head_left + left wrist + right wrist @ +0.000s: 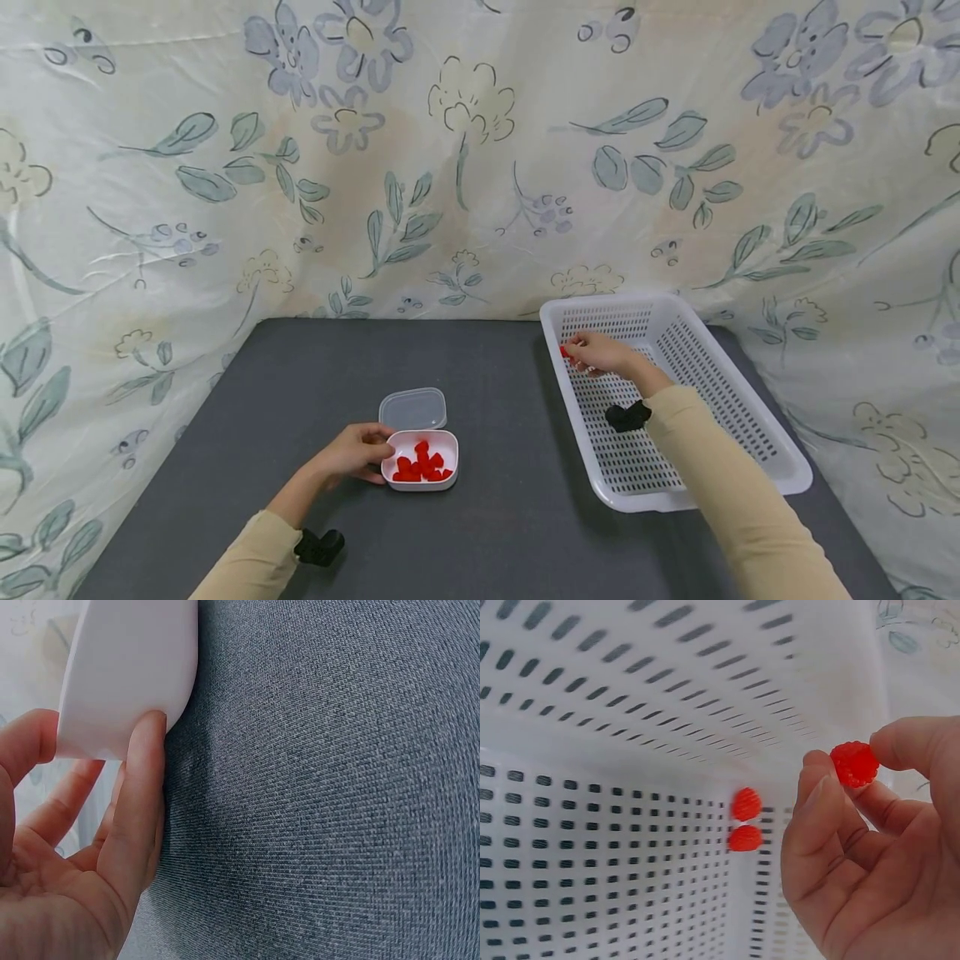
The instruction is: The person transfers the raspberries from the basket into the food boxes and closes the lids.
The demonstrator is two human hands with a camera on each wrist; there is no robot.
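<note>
A: State the condition of the right hand (870, 840).

B: The right hand is inside the white perforated basket (750, 433), near its far left corner. Thumb and fingertips (817, 787) pinch one red raspberry-like piece (854, 763). A second red piece (746, 804) lies on the basket floor just beside the corner, with what appears to be its reflection directly below it in the right wrist view.

A: And the left hand (354, 452)?

B: The left hand rests on the grey tabletop (495, 517) and holds the left side of the small white container (422, 459). In the left wrist view the fingers (139, 817) are curled against the container wall. The container stands upright and holds a heap of red pieces (420, 465).

A: Surrounding items?

B: A clear lid (412, 408) lies flat on the tabletop, touching the far edge of the container. The basket stands on the right side of the tabletop, well apart from the container. Both arms wear beige sleeves (735, 492). A floral cloth (465, 150) hangs behind and to the sides of the tabletop.
</note>
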